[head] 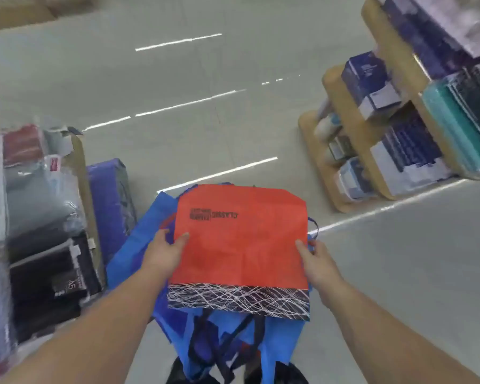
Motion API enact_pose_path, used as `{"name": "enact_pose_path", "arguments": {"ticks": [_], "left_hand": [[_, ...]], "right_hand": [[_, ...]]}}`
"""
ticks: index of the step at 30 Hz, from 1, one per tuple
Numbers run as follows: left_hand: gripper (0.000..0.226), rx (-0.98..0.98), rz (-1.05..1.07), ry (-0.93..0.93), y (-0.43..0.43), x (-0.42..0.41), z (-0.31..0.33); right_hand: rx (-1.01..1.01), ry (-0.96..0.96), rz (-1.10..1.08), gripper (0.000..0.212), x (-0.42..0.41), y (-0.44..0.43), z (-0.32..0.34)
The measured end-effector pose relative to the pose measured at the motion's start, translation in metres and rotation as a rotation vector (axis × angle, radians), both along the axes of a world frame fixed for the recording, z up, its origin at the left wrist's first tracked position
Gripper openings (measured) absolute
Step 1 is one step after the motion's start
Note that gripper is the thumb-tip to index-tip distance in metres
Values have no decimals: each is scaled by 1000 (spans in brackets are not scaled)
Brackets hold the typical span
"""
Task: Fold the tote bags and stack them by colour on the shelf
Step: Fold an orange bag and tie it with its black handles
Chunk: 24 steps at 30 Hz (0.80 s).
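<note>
A folded red tote bag (241,239) with black "CLASSIC" print and a black band of white scribbled lines along its near edge lies flat between my hands. My left hand (165,252) grips its left edge, thumb on top. My right hand (316,259) grips its right edge. Beneath it hang blue tote bags (139,245) with dark handles (219,353), draping down toward my feet; how many there are is hidden.
A wooden shelf unit (352,128) at the right holds boxed goods in dark blue, white and teal. At the left, a shelf (81,173) carries plastic-wrapped textiles in red, grey and black, with a purple package (108,195) beside it. Pale tiled floor (178,92) stretches ahead.
</note>
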<state>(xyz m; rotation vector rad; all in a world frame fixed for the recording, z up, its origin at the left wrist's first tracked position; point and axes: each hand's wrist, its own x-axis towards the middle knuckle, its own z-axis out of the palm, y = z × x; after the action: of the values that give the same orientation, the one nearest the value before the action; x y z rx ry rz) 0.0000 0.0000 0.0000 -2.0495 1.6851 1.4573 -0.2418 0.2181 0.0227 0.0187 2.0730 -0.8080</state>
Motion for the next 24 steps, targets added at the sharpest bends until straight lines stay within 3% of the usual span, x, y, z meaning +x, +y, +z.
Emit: {"name": "enact_pose_path", "arguments": {"ticks": [1,3,5,10,15,20,24], "left_hand": [[79,14,22,26,-3,-3,-9],[58,49,0,48,-5,-9,-23],[36,54,-20,69,-2,-10,-36],[15,16,92,166,9,-8,-31],[17,-30,244,297,17,1,30],[16,-98,383,446,34,36,128],[19,-199,427,533,64,81,209]], "right_hand": [[-17,8,-11,26,2,-4,-4],[24,60,37,17,4,-8,-12],[62,90,88,24,8,-7,-21],[74,146,74,40,13,-2,-21],[-113,89,-33,35,17,4,18],[-322,-103,-119,25,23,4,78],[-459,-247,-62,25,41,-1,133]]}}
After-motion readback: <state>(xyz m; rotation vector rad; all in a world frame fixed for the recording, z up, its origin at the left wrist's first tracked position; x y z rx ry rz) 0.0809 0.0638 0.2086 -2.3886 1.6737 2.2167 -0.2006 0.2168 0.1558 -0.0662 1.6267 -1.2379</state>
